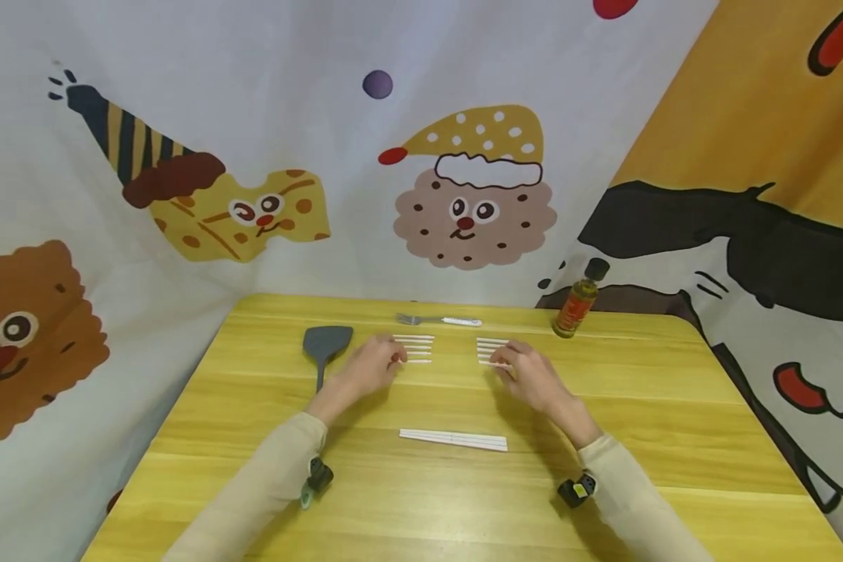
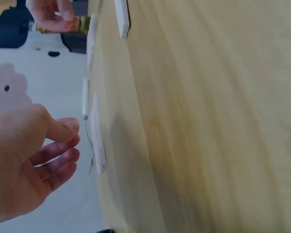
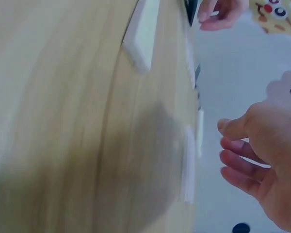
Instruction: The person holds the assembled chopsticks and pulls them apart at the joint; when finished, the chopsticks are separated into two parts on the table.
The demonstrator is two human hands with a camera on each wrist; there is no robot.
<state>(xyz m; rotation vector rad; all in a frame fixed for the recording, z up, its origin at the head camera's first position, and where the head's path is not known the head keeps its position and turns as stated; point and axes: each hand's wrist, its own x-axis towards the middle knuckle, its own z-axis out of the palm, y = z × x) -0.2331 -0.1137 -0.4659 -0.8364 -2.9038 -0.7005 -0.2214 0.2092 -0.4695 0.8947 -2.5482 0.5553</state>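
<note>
My left hand [image 1: 372,365] hovers by the right-pointing row of short, slim white sticks [image 1: 421,348], which lie parallel on the table. In the left wrist view its fingers [image 2: 58,167] are loosely bent, with nothing visible between them and the thumb. My right hand [image 1: 531,375] is over the near right side of a second row of similar sticks [image 1: 490,349]. The right wrist view shows its fingers [image 3: 240,167] relaxed, thumb apart, holding nothing visible. Closer to me lies a bundle of longer white sticks [image 1: 453,439], side by side.
A fork [image 1: 439,320] with a white handle lies behind the rows. Left of my left hand is a dark grey spatula [image 1: 326,343], its handle partly hidden by my arm. An oil-coloured bottle [image 1: 576,308] with a black cap stands at the back right. A printed cloth hangs behind the table.
</note>
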